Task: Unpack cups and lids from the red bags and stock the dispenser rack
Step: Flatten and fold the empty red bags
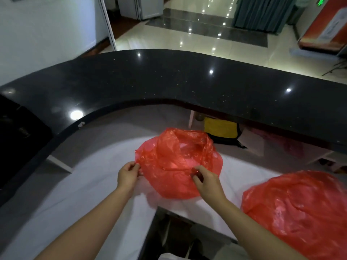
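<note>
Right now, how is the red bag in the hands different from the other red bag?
The middle red bag is pinched by the left hand and the right hand; the right-side red bag is untouched. The middle red bag gapes open at the top, while the right-side red bag shows no opening. The middle one looks smaller in the picture. Both are thin, crinkly red plastic on the white counter.

thin crinkled plastic bag (178,162), glossy speckled counter (169,77)
</note>
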`<state>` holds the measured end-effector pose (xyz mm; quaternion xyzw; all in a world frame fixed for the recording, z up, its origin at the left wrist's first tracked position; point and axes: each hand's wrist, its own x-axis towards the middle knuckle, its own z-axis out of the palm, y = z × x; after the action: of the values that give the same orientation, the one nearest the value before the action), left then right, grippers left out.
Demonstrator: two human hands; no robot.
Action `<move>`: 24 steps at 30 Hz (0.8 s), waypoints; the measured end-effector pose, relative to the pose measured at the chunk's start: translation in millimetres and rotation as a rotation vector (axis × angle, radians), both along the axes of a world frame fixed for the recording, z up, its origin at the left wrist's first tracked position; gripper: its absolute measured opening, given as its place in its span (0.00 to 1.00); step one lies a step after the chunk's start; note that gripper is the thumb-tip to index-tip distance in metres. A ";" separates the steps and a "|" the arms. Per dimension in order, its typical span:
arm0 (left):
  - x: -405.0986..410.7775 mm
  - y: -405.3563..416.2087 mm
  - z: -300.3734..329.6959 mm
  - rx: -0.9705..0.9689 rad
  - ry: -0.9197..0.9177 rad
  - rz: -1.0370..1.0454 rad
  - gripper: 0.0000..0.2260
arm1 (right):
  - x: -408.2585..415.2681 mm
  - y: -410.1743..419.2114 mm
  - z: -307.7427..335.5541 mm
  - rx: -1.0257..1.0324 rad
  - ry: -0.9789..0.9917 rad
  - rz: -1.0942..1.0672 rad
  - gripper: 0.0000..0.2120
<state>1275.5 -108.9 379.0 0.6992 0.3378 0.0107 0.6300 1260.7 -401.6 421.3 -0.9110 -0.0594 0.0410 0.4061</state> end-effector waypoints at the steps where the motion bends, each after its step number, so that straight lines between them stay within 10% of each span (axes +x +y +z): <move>1: -6.5 10.9 6.3 0.016 -0.044 0.051 0.07 | 2.4 7.0 0.6 0.022 -0.002 0.013 0.10; 8: -78.1 66.0 30.8 0.164 -0.193 0.256 0.03 | 16.5 49.9 -8.8 0.190 0.016 0.037 0.12; 19: -158.9 46.3 -14.0 0.282 0.093 -0.020 0.08 | -14.5 39.9 -45.4 -0.051 0.183 0.086 0.24; 24: -165.0 32.4 -20.9 0.390 0.079 -0.108 0.04 | -47.6 42.1 -31.8 -0.154 -0.219 0.267 0.18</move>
<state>1110.5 -76.6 358.1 0.8250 0.3157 0.0149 0.4685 1213.1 -359.5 389.5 -0.9224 -0.2204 -0.0005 0.3171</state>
